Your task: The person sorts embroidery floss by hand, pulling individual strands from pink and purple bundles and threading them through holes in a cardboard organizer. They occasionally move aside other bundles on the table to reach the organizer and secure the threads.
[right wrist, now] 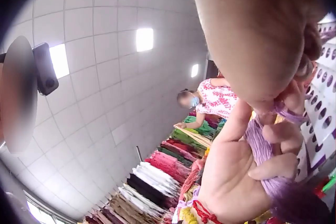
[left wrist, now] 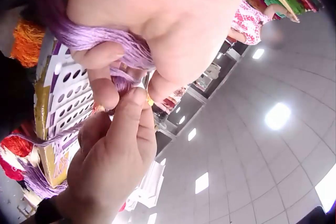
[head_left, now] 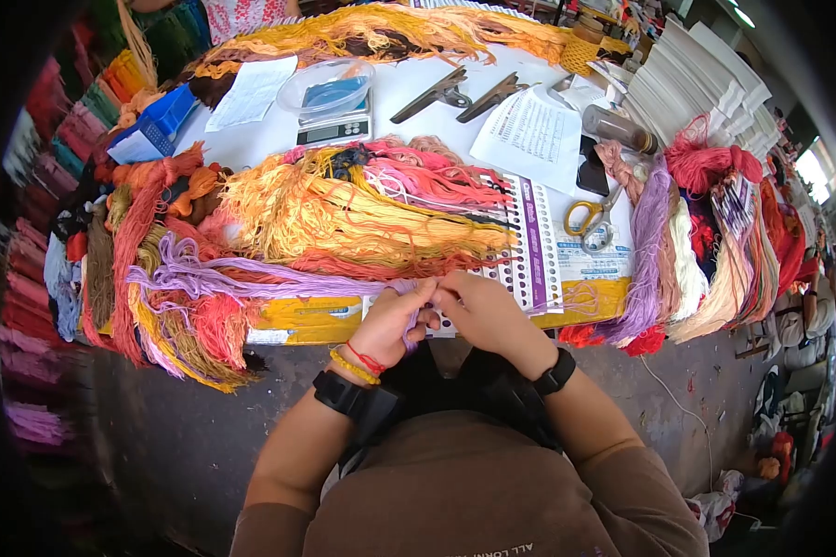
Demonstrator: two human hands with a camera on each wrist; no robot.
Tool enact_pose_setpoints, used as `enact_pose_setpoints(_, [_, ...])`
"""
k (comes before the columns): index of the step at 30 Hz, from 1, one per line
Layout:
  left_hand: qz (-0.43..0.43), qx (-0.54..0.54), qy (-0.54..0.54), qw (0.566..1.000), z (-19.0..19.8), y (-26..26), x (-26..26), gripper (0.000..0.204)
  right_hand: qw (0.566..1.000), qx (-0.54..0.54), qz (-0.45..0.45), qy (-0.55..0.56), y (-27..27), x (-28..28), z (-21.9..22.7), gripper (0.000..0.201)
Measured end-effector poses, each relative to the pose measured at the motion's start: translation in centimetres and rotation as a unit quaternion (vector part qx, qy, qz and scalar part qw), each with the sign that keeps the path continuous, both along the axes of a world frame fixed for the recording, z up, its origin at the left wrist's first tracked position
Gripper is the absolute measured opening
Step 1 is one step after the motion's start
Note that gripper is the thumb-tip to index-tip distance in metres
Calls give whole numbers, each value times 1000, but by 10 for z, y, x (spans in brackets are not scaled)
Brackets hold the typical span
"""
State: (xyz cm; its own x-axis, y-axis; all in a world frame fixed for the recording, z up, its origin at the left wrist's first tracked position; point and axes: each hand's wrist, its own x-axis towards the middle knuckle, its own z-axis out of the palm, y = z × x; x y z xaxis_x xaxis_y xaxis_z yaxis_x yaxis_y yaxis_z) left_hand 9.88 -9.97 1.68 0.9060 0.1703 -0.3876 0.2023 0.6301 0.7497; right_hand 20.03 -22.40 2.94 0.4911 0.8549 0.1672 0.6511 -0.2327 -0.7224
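A bundle of light purple embroidery thread (left wrist: 113,40) runs through my left hand (head_left: 395,316), whose fingers curl round it at the table's front edge. In the head view the purple strands stretch left across the other skeins. My right hand (head_left: 485,314) meets the left one, its thumb and forefinger pinching the purple thread right at the left fingertips. In the right wrist view a purple loop (right wrist: 289,113) passes by the right fingers. Just beyond the hands lies a white card with punched holes (head_left: 531,241) and a purple strip, with yellow-orange thread (head_left: 297,209) spread beside it.
Scissors with yellow handles (head_left: 582,219) lie right of the card. Farther back are a digital scale (head_left: 334,130) with a clear bowl, two large clips (head_left: 437,96), printed sheets (head_left: 532,135) and a jar (head_left: 620,128). More skeins (head_left: 655,251) hang over the right edge. Another person (right wrist: 215,98) stands across the table.
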Motion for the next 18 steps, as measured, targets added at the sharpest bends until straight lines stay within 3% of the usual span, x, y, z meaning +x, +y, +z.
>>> enact_pose_setpoints(4, [81, 87, 30, 993, -14, 7, -5, 25, 988, -89, -78, -100, 7, 29, -21, 23])
enact_pose_setpoints(5, [79, 87, 30, 993, -17, 10, -8, 25, 973, -166, -62, -150, 5, 32, -27, 23])
enact_pose_setpoints(8, [144, 53, 12, 988, -27, 22, -22, 28, 962, -170, -57, -205, 5, 35, -39, 21])
enact_pose_setpoints(10, [234, -17, -2, 972, -33, 31, -31, 29, 961, -178, -57, -203, 6, 36, -41, 20])
enact_pose_setpoints(11, [261, -51, 35, 963, -20, 36, -34, 31, 959, -183, -60, -206, 7, 38, -40, 19])
enact_pose_setpoints(16, [305, 24, 20, 952, 12, 100, -77, 27, 963, -171, -68, -199, 6, 35, -36, 19])
enact_pose_setpoints(17, [336, 54, 17, 940, 10, 127, -90, 27, 961, -177, -72, -198, 6, 34, -35, 20])
enact_pose_setpoints(18, [394, 75, 8, 916, 32, 134, -94, 28, 962, -176, -73, -197, 6, 34, -35, 20])
